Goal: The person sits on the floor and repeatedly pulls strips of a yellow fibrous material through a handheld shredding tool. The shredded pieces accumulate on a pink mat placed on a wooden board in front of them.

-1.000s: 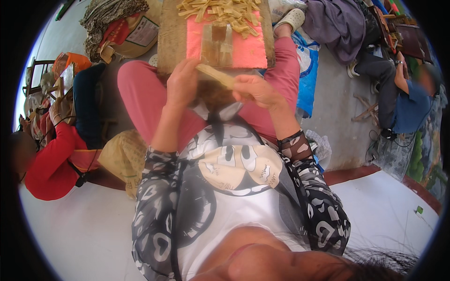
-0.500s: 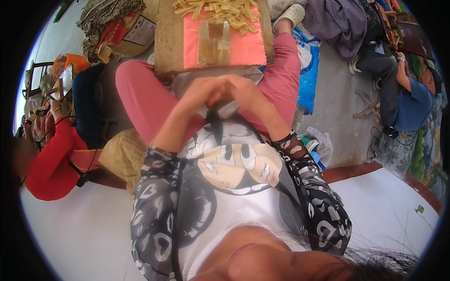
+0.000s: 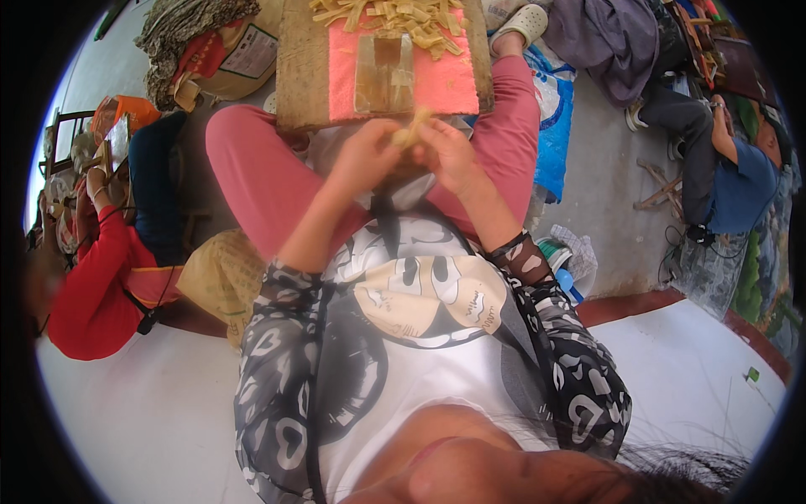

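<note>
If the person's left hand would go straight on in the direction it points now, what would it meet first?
The left hand would likely first meet the pale yellow strip between the hands, then probably the right hand, though depth is unclear.

Pale yellow strip [image 3: 412, 128], bunched, slightly blurred, pinched between left fingers [image 3: 387, 139] and right fingers [image 3: 436, 137].

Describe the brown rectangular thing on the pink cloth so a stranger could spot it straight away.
Find the wooden board just beyond the person's left hand and right hand. On it lies a pink cloth, with yellowish strips heaped toward its far side. The brown rectangular thing lies nearer the hands, a single broad, straight-edged, shiny piece, unlike the narrow, tangled strips.
</note>
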The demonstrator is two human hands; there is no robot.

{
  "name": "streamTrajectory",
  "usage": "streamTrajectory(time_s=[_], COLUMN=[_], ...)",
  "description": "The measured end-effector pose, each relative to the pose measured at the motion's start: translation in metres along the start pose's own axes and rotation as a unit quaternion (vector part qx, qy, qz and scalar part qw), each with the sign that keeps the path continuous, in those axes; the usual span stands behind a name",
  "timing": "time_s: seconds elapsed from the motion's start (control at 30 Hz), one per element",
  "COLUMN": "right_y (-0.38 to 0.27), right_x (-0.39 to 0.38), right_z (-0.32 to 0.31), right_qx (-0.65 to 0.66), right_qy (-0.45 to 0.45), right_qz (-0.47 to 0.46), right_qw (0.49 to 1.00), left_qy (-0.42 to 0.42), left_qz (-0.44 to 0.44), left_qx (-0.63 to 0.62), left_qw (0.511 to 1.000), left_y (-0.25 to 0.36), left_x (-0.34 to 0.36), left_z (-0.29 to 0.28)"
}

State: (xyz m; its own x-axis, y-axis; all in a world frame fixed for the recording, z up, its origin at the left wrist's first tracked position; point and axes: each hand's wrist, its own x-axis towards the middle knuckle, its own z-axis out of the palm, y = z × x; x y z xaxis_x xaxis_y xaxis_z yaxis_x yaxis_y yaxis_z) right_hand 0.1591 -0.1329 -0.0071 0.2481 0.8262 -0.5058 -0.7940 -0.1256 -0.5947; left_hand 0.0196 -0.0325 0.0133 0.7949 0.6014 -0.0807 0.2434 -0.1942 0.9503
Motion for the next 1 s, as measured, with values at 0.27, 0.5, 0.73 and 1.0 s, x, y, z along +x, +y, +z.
streamTrajectory(time_s=[0.27,0.5,0.73,1.0], right_y=[0.0,0.002,0.003,0.003], right_x=[0.003,-0.004,-0.013,-0.003], right_z=[-0.01,0.003,0.02,0.003], right_qx=[-0.031,-0.31,-0.544,-0.283], right_qy=[-0.061,-0.014,-0.006,-0.061], right_qz=[0.08,-0.075,-0.255,-0.084], right_qw=[0.994,0.948,0.8,0.954], left_qy=[-0.048,-0.038,-0.008,0.028], left_qz=[0.075,-0.032,-0.073,0.014], left_qx=[0.042,0.034,0.035,0.128], left_qw=[0.995,0.998,0.997,0.991], left_y=[0.011,0.006,-0.01,0.007], left_x=[-0.001,-0.001,-0.001,-0.006], left_z=[-0.007,-0.006,-0.002,-0.004])
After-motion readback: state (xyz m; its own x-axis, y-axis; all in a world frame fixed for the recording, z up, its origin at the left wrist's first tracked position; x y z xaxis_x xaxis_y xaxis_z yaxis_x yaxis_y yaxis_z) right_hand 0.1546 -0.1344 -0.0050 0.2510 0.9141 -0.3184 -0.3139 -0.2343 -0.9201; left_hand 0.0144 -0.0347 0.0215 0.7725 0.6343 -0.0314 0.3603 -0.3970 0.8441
